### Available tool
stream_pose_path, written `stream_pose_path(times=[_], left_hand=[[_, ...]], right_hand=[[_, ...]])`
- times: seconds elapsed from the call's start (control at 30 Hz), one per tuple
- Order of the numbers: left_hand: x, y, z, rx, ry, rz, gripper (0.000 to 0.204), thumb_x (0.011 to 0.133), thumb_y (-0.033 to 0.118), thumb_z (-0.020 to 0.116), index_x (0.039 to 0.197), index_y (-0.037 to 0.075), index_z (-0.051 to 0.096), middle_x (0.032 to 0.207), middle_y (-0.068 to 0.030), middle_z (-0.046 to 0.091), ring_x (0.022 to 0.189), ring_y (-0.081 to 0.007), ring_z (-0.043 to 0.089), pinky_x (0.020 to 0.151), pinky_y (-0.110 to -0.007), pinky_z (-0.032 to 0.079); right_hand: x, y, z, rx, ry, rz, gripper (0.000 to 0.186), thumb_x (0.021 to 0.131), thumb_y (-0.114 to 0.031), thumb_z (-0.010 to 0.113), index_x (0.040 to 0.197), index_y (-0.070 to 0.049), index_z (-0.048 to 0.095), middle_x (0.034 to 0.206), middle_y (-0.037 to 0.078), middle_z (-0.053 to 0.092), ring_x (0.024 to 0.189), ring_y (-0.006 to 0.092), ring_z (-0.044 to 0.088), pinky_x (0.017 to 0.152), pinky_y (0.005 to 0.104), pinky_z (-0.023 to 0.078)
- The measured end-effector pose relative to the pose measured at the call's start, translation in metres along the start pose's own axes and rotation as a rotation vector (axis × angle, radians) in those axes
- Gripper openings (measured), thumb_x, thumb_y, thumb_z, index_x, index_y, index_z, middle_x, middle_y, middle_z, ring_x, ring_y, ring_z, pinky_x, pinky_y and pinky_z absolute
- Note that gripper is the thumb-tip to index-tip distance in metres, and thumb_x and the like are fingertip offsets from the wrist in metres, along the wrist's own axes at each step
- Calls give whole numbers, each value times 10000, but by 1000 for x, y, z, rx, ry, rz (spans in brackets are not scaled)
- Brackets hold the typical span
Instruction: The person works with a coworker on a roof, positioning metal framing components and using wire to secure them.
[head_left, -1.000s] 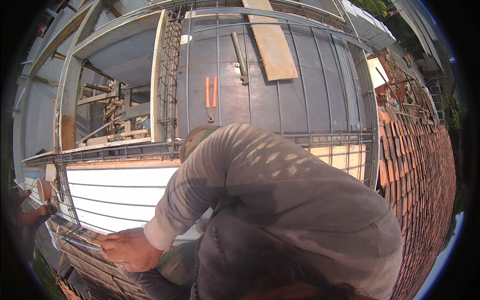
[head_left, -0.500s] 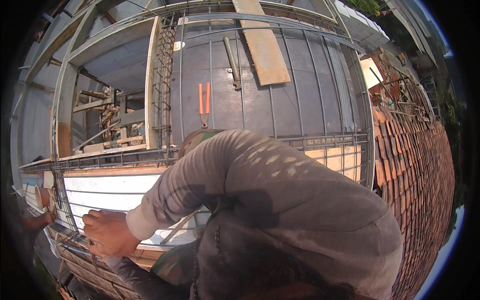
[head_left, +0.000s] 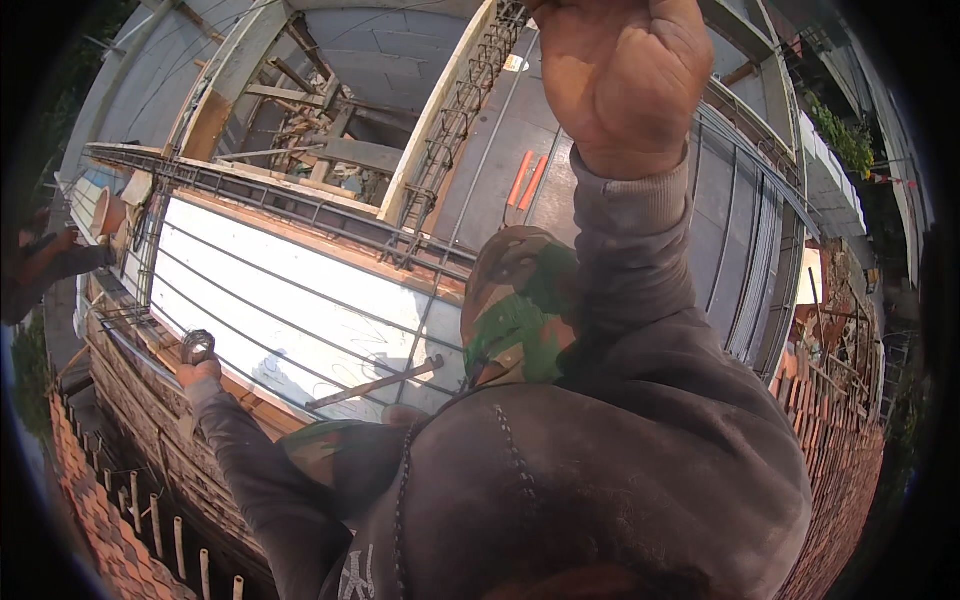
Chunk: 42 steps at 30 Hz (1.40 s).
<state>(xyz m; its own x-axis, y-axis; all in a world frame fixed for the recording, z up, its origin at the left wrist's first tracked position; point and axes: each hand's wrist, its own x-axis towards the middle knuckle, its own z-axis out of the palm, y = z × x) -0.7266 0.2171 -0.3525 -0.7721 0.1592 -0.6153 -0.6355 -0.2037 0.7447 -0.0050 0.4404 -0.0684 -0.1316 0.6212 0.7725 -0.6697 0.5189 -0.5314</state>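
Note:
At the lower left, my left hand [head_left: 202, 372] is closed around a round, shiny metal object [head_left: 198, 347] whose exact kind I cannot make out. It is beside the edge of a white panel [head_left: 270, 290] crossed by thin steel bars. My right hand [head_left: 630, 90] is raised close to the camera at the top, palm showing; its fingers run past the upper edge, so what they do is hidden. Between the two hands a grey metal bar [head_left: 375, 382] with a hooked end lies on the panel. Red-handled pincers [head_left: 528, 185] rest on the dark board [head_left: 480, 150] beyond my camouflage-clad knee.
A reinforcing-bar cage [head_left: 310, 205] borders the panel, and another [head_left: 445, 150] runs along the dark board. Beyond is a deep framed opening [head_left: 330, 130] with timber scraps. Another person's arm [head_left: 50, 260] is at far left, near an orange bucket [head_left: 108, 212]. Roof tiles [head_left: 830, 420] slope away right.
My right hand has left the left hand's side and swung up toward the camera. The round metal object in my left hand has come into sight. The view has turned and shifted left.

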Motion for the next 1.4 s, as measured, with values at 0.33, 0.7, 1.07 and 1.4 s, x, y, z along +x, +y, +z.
stream_pose_path(times=[0.33, 0.7, 1.07, 1.4], left_hand=[[-244, -170, 141, 1230, -531, 801, 476, 824, 381, 715, 939, -66, 598, 821, -167, 667, 743, -286, 649, 717, -396, 503], [-472, -397, 186, 1703, -1313, 593, 1033, 801, 640, 692, 1459, -86, 364, 1391, -286, 520, 1298, -396, 518, 1083, -432, 424], [-482, -122, 222, 456, -1833, 1040, 624, 979, 362, 631, 1410, -39, 423, 1292, -194, 551, 1216, -243, 539, 1028, -347, 431], [-394, -70, 90, 416, -1265, 301, 362, 1054, 299, 525, 1178, -26, 627, 794, 28, 505, 676, -54, 434, 644, -231, 418]], right_hand=[[-150, -110, -111, -1568, 553, 196, 297, 1051, -181, 387, 1082, 43, 579, 1068, 160, 654, 1064, 265, 647, 921, 374, 551], [-106, -157, -76, -1567, 913, -100, 373, 1079, -194, 328, 1091, 116, 536, 1032, 170, 647, 948, 261, 680, 920, 342, 566], [-28, 47, 79, -167, -43, 277, 335, 1078, -133, 401, 1306, 89, 503, 1214, 149, 592, 1091, 187, 605, 980, 303, 481], [-38, 144, 171, -132, -513, 247, 221, 1037, -155, 524, 1134, 8, 636, 920, 74, 654, 911, 150, 583, 827, 290, 467]])
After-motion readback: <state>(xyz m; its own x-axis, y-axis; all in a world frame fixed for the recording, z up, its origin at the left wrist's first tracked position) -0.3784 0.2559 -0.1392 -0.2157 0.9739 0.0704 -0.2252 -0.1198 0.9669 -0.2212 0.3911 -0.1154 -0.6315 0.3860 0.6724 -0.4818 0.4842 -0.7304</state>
